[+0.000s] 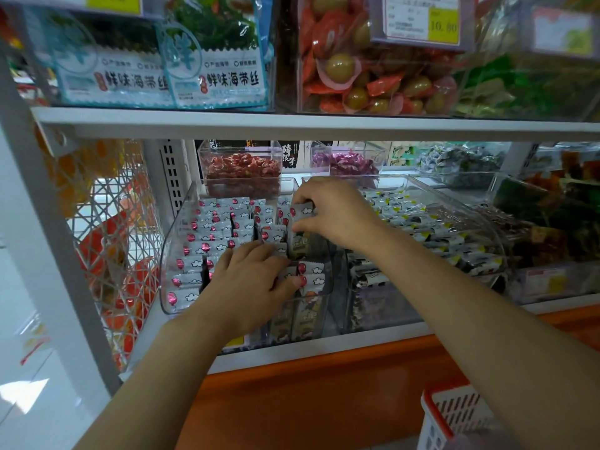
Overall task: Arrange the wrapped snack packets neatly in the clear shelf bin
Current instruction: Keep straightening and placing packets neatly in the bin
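Shop shelf (357,342): right hand (334,212) pinches a packet (303,210) over the gap (303,250) in the bin (168,251) (left hand (250,277) rests flat on rows (207,228)).

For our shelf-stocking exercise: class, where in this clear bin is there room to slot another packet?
Free: the hollow by the clear bin's right wall, between left hand and right hand pinching a packet. Crowded: the packet rows to its left.

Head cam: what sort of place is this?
Most likely a shop's snack aisle. Clear bins of wrapped snack packets sit on white shelving, printed price tags hang on the row above, and a red shopping basket stands at lower right.
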The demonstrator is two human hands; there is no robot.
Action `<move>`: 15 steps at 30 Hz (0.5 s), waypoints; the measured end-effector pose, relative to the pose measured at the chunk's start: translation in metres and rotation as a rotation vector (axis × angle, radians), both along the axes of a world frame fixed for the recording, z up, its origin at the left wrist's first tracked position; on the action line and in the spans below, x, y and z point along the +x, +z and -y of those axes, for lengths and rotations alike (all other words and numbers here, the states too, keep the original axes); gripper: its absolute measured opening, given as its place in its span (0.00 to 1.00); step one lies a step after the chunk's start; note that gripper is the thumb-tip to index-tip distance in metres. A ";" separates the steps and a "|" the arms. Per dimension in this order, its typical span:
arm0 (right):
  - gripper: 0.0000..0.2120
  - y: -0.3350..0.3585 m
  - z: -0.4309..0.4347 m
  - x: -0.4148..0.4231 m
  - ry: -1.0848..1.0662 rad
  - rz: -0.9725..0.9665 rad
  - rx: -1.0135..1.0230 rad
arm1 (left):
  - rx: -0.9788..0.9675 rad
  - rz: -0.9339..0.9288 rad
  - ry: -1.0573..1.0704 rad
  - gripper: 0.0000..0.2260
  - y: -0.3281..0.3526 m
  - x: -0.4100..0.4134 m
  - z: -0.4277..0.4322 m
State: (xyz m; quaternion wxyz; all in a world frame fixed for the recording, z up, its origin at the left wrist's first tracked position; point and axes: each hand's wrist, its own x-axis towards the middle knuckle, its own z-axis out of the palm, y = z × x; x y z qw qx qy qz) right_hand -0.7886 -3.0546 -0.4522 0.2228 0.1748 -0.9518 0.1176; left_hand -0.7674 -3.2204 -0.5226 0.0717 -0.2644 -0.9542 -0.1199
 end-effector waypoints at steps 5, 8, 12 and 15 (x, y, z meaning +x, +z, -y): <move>0.18 -0.005 0.005 -0.006 -0.010 0.105 0.175 | 0.010 -0.012 -0.017 0.24 -0.001 0.000 0.000; 0.19 0.000 0.008 -0.012 -0.021 0.152 0.214 | 0.033 -0.005 -0.004 0.25 0.000 0.000 0.001; 0.17 0.003 0.011 -0.017 -0.010 0.189 0.284 | 0.029 -0.008 0.002 0.26 0.000 -0.001 0.001; 0.16 -0.002 0.010 -0.016 0.007 0.181 0.305 | 0.044 -0.018 -0.010 0.25 0.001 0.000 0.000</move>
